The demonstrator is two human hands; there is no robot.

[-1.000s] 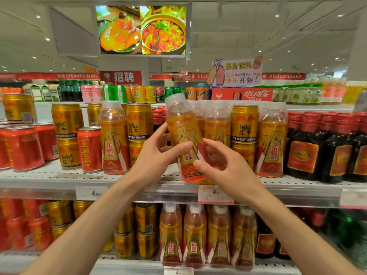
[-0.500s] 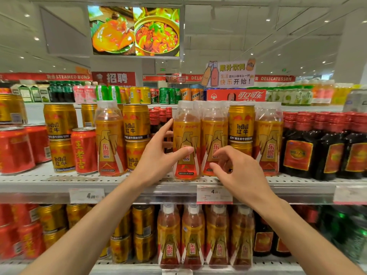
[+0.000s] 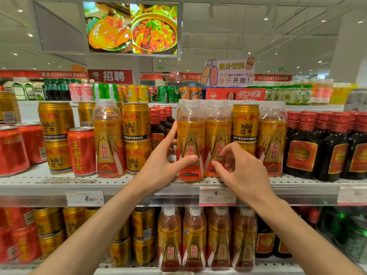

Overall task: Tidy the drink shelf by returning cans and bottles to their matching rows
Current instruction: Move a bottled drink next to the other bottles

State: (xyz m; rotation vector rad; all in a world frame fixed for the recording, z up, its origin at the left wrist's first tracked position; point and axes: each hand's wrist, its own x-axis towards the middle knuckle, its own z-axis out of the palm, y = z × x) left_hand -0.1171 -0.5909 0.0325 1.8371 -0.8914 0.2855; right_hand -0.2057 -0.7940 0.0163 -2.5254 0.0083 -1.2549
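An orange Dongpeng bottle (image 3: 190, 135) with a clear cap stands upright at the front of the middle shelf (image 3: 49, 185), next to a matching bottle (image 3: 218, 133). My left hand (image 3: 162, 165) is around it, thumb on the label, index finger along its left side. My right hand (image 3: 241, 169) hovers in front of the matching bottle with curled, parted fingers and holds nothing. A gold Red Bull can (image 3: 245, 124) sits stacked among the orange bottles. Another orange bottle (image 3: 108, 139) and a red can (image 3: 81, 151) stand among the gold cans (image 3: 136, 124).
Dark bottles with red caps (image 3: 325, 147) fill the right of the shelf, and a few (image 3: 159, 122) stand behind my left hand. Red cans (image 3: 14, 149) are at far left. The lower shelf holds gold cans (image 3: 143, 235) and orange bottles (image 3: 193, 239). Price tags (image 3: 217, 195) line the shelf edge.
The orange bottle, held tilted in front of the shelf by both hands, now stands upright in the bottle row. My right hand has come off it and drawn back slightly.
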